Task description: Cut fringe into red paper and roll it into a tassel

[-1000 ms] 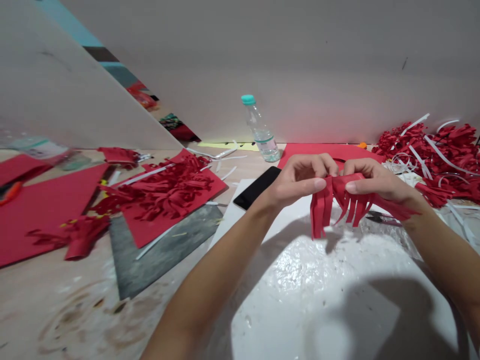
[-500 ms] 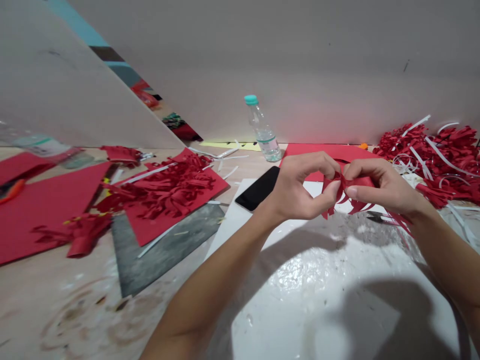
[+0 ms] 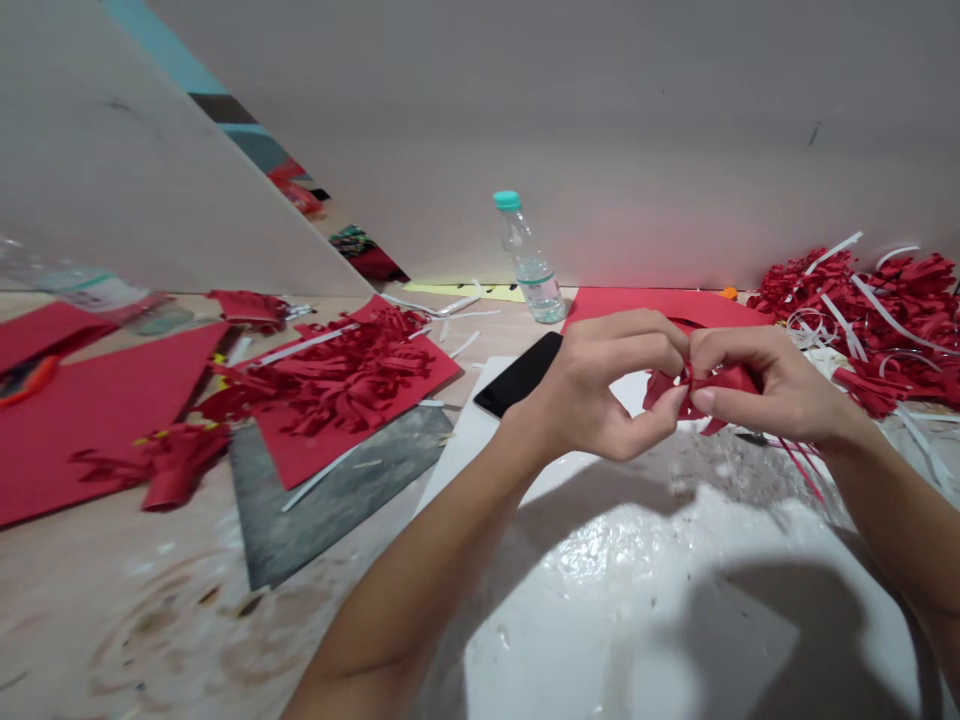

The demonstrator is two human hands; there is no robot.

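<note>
A small red fringed piece (image 3: 731, 382), made of thin foam or paper, is pinched between my two hands above the white board (image 3: 600, 560). My left hand (image 3: 611, 385) closes thumb and forefinger on its left part. On the other side, my right hand (image 3: 772, 385) grips it the same way, with the fingertips of both hands almost touching. Much of the piece is hidden behind the fingers. Thin red strips (image 3: 802, 465) hang below my right hand. A dark pointed tool, partly hidden, lies on the board under the hands.
Left of my arms, red fringed pieces (image 3: 337, 390) lie on a red sheet over a grey plate (image 3: 337, 510). A black phone (image 3: 517, 375) rests on the board's corner. Behind it stands a water bottle (image 3: 532, 265). At right is a heap of red fringed pieces (image 3: 885, 310) with white strips.
My fingers have drawn in tighter on the red piece, and its hanging fringe now shows less. My left hand has turned slightly. The view has shifted a little.
</note>
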